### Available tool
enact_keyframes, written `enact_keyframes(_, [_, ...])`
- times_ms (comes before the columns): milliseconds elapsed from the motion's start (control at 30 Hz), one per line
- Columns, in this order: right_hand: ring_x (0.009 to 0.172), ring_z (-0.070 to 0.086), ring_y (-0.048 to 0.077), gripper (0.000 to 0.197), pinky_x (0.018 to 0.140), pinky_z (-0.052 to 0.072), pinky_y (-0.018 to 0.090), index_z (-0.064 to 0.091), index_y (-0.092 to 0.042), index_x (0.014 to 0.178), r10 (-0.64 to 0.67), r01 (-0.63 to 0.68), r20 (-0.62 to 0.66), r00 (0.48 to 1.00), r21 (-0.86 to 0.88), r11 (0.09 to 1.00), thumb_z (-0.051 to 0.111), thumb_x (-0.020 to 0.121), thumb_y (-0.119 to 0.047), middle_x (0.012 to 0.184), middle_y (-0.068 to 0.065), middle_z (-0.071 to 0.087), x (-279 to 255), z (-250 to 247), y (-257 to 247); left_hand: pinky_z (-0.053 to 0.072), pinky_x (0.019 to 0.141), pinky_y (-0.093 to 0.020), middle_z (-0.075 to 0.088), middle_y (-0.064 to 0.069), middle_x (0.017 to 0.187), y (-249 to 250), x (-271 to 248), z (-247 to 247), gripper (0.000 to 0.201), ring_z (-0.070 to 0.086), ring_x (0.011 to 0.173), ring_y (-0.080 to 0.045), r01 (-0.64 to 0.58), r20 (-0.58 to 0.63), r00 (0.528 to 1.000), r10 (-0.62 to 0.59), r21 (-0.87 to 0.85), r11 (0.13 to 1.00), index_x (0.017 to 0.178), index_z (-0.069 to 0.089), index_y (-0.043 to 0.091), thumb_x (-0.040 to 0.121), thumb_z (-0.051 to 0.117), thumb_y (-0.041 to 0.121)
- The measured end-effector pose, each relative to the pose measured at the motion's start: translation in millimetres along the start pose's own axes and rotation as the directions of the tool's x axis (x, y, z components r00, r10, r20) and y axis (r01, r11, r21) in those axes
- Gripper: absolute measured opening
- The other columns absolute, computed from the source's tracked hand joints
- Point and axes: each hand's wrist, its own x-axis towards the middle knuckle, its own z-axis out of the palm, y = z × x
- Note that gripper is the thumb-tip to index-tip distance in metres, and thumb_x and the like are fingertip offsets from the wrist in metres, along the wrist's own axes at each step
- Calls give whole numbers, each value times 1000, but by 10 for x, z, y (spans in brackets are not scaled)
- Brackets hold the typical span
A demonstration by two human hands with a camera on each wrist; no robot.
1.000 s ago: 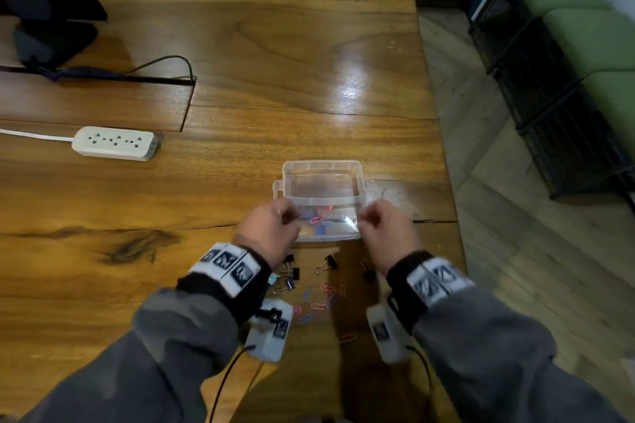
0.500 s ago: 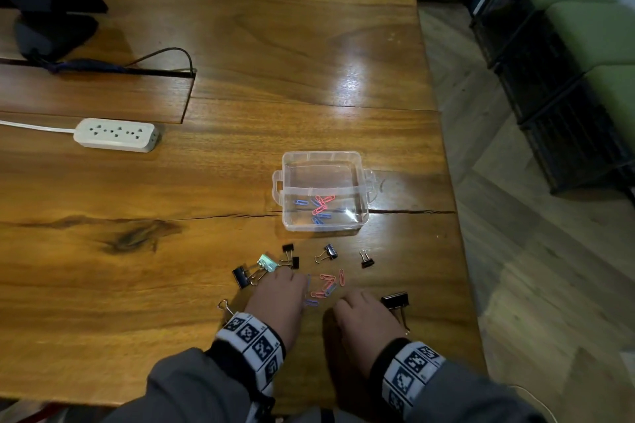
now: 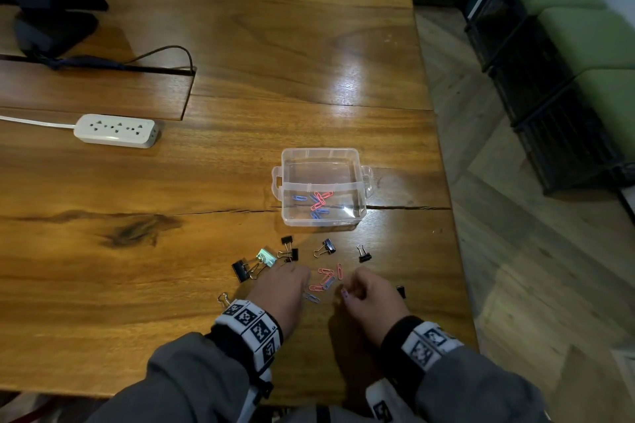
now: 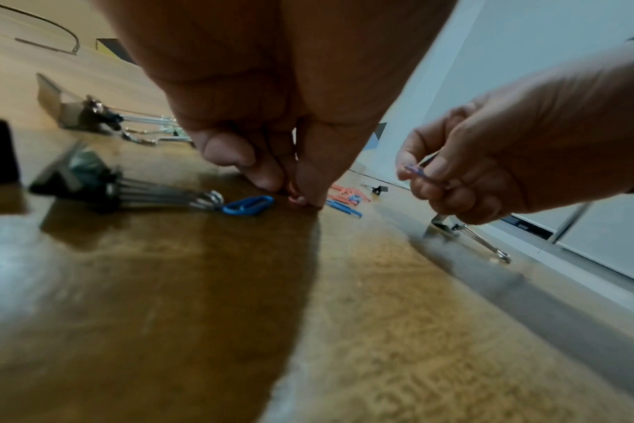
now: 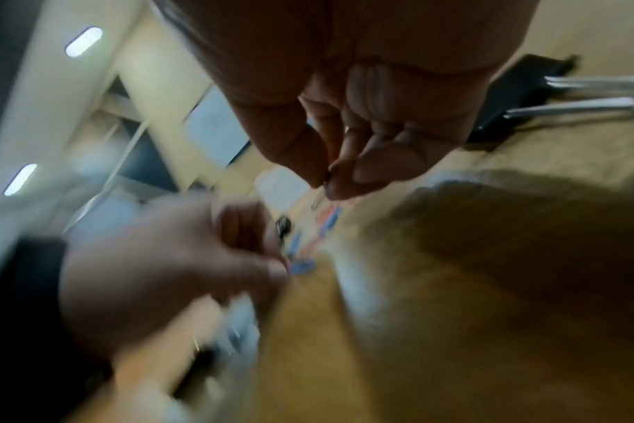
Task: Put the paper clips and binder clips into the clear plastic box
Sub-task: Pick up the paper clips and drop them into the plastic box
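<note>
The clear plastic box stands open on the wooden table with several pink and blue paper clips inside. In front of it lie loose black binder clips, a teal binder clip and a small heap of pink and blue paper clips. My left hand is down on the table, its fingertips pinching a pink paper clip; a blue paper clip lies just beside it. My right hand is lifted slightly and pinches a blue paper clip between thumb and forefinger.
A white power strip lies at the left, a monitor base and cable at the far left. The table's right edge runs close to the box, with floor beyond. A black binder clip sits beside my right hand.
Both hands left the box, dropped back to the loose clips near the table's front, and each took hold of a paper clip. The right hand has lifted a little.
</note>
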Motion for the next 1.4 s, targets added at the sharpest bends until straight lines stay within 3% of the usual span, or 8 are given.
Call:
enact_keyframes(133, [57,62,20,22,54,56,30,64,0,92,203,-191,52,978,611,768,45,90,13,86,17,69,88,-140,-18,45,67,-28,52,11,85,-17,-53,-74,15,51,78,-8,78,-65,994,-88,-142,987,80,55,28,91,56,18])
enact_keyframes(233, [50,56,20,30,46,49,29,55,0,77,264,-225,63,963,729,647,33,83,18,71,15,61,210,-140,-122,50,64,-32,57,10,82,-53,-64,-114,21,55,72,-5,167,-99,973,-207,-313,935,75,54,29,90,54,14])
enact_keyframes(333, [47,49,15,30,42,40,25,57,-7,72,250,-195,-11,968,592,782,36,82,12,65,8,58,339,-82,-211,57,61,-39,65,1,74,-58,-26,-124,24,63,65,-13,267,-58,943,-327,-453,850,75,52,28,88,50,8])
enact_keyframes(433, [67,55,16,12,60,46,33,55,-17,80,121,-117,-128,984,40,992,51,92,-18,79,2,60,431,1,-236,54,66,-39,63,-1,78,15,23,-118,20,59,70,-15,289,-39,941,-337,-428,856,76,53,24,90,45,11])
enact_keyframes(533, [88,59,21,37,73,52,39,48,-24,96,30,-83,-139,990,-393,916,73,80,-46,95,-2,63,423,105,-238,47,60,-37,58,1,77,100,57,-83,19,53,67,-13,294,-40,947,-317,-282,913,78,48,24,91,56,35])
enact_keyframes(766, [85,61,19,15,79,55,38,55,-21,91,-61,30,-67,996,-397,917,69,87,-16,95,-1,62,505,284,-218,51,67,-36,54,2,86,114,146,61,26,56,74,-18,230,-7,973,-230,-2,973,82,43,25,84,69,24])
enact_keyframes(1066, [87,54,17,23,83,54,37,48,-24,88,-250,272,113,962,-511,816,64,87,-7,95,-3,55,443,148,-221,53,78,-36,56,6,97,53,131,-11,24,54,84,-15,40,35,999,-40,-8,999,89,46,28,84,69,27])
enact_keyframes(1399, [81,55,14,3,78,53,31,58,-21,89,-238,276,140,961,-532,801,57,91,-20,89,-4,60,389,104,-160,53,78,-32,58,3,93,85,112,-55,1,56,82,-16,-24,92,996,20,46,999,94,54,22,93,54,21])
